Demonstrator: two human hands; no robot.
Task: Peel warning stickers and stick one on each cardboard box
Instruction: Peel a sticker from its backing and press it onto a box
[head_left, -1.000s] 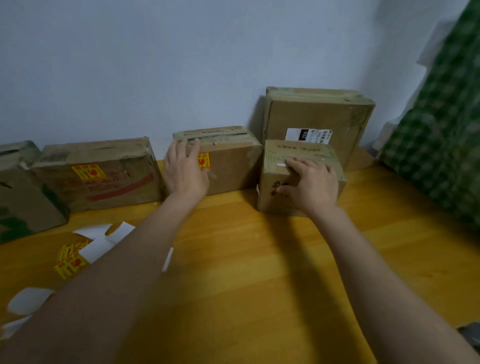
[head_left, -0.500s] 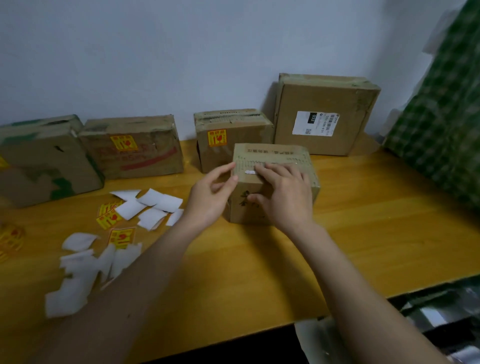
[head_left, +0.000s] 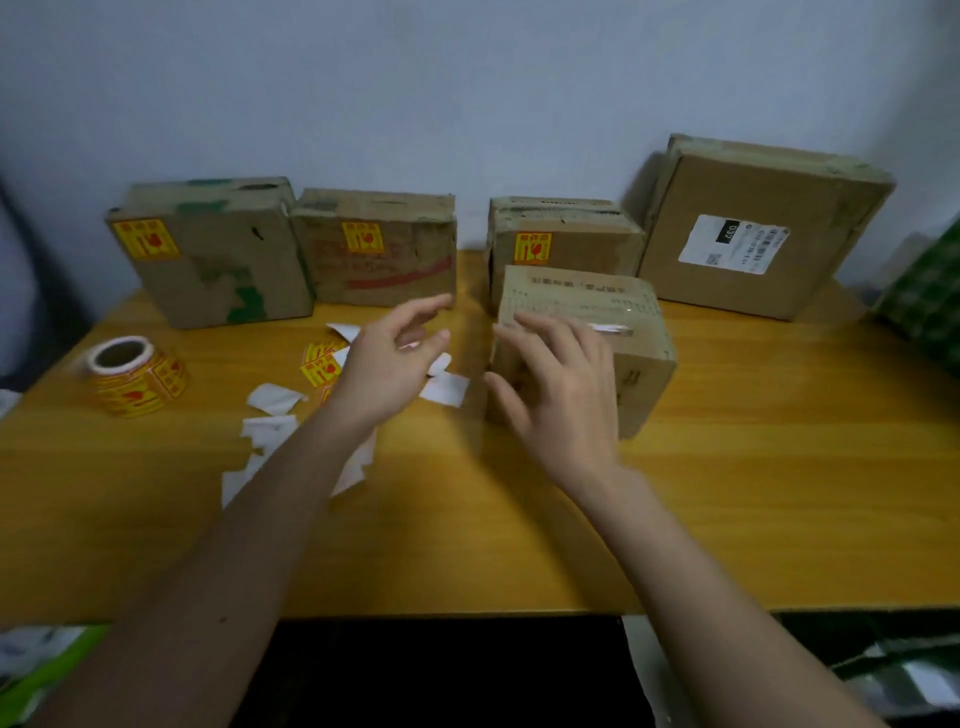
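Cardboard box (head_left: 634, 332) nearest: brown, printed top, stickerless front.

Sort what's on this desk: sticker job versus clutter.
Job: sticker roll; loose yellow stickers; three stickered boxes; small front box; large box.
Clutter: white backing scraps; green checked cloth.

Rear wall (head_left: 467, 93): plain, pale blue-grey, matte, no fixtures; runs full width behind bench. Bench (head_left: 779, 493): wood top w/ yellow-orange finish, grain running left-right, front edge straight. Below front edge: dark void, contents unclear. Right side: green checked fabric (head_left: 924, 296) next to bench end, against wall. Lower corners: blurred light-coloured clutter, not identifiable. Lighting: dim, soft, even; faint sheen on bench top.
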